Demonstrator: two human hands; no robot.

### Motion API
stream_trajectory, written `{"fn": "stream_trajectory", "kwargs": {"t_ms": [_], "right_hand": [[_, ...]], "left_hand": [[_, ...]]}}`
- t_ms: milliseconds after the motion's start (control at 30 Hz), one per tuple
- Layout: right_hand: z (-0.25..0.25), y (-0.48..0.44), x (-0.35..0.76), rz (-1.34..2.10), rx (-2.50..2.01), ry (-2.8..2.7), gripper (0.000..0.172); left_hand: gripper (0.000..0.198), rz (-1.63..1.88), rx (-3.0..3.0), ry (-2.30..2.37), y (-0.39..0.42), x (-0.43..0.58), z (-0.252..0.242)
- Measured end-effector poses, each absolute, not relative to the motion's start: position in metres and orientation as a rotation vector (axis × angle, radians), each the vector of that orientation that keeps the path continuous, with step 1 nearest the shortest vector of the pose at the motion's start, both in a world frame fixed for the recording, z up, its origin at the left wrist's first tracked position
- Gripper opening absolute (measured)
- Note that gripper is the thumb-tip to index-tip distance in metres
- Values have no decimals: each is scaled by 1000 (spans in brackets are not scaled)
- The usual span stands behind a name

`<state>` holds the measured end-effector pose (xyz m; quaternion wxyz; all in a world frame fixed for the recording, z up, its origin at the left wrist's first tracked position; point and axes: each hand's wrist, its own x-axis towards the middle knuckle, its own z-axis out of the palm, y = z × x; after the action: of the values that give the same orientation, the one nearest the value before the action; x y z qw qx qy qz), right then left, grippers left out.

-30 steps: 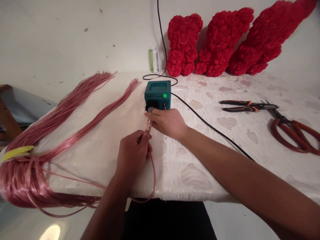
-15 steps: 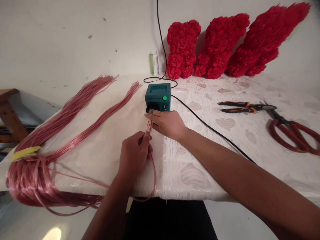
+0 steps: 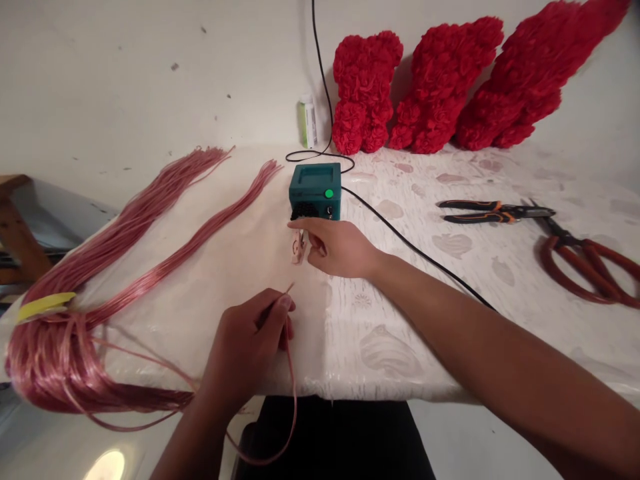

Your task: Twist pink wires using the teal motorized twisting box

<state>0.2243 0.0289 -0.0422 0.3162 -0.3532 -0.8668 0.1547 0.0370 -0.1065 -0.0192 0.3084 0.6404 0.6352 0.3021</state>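
At the far left, a wooden frame (image 3: pixel 15 227) stands past the table edge. The table's plastic-covered white cloth (image 3: pixel 395 367) carries a long bunch of pink strands (image 3: pixel 150 207), bound with yellow tape (image 3: pixel 45 303) and spilling in loops over the edge. A thinner bunch of strands (image 3: pixel 200 240) runs beside it, toward the back.

The left hand (image 3: pixel 245 347) pinches one pink strand (image 3: pixel 290 360) between thumb and fingers, its tip poking up past the fingertips and its length hanging in a loop below the table edge. Just ahead of that hand, a small pale clip (image 3: pixel 299 247) lies in front of a teal box (image 3: pixel 315 191). The box has a sunken square top, a green button and a dark grille; nothing shows in the sunken part. A black cord (image 3: pixel 415 250) runs from it across the table.

The right hand (image 3: pixel 340 248) sits over the clip, pointing toward the box, with its fingers (image 3: pixel 313 227) stretched out and slightly curled. I cannot tell whether they grip the clip.

Behind the box stands a small white-and-green bottle (image 3: pixel 309 121), its contents hidden. Three red paper-flower bears (image 3: pixel 367 87) lean against the wall (image 3: pixel 150 80). Further right lie orange-handled pliers (image 3: pixel 493 212) and red-handled scissors (image 3: pixel 585 270).
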Motion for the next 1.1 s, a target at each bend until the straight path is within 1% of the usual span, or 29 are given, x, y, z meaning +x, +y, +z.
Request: {"fn": "stream_trajectory", "kwargs": {"t_ms": [133,200,300,400,600,767,900,967,1067,1100], "right_hand": [[-23,15,224,598,-872,-2080,26],[-7,-3,221,744,-770,-2060,19],[13,-41,219,912,-624,-2215,22],[20,-74,220,925,-597,-2387,24],[15,-99,223,959,-610,-2514,15],[15,-107,220,1074,-572,-2532,11],[15,-114,219,1151,-552,-2543,11],[14,-117,220,1208,-525,-2527,10],[13,-121,221,1279,-475,-2491,13],[12,-122,221,1282,-472,-2487,13]], "left_hand": [[32,827,1669,1619,-122,36,-13],[33,828,1682,1531,-129,32,-12],[35,838,1736,1397,-138,24,-11],[41,813,1747,1304,-146,17,-11],[42,665,1724,1216,-159,9,-13],[37,578,1706,1190,-169,3,-14],[20,542,1615,1170,-173,-1,-7],[23,526,1538,1069,-172,-3,-4],[34,505,1427,901,-168,-3,-3],[33,504,1412,889,-167,-3,-4]]}}
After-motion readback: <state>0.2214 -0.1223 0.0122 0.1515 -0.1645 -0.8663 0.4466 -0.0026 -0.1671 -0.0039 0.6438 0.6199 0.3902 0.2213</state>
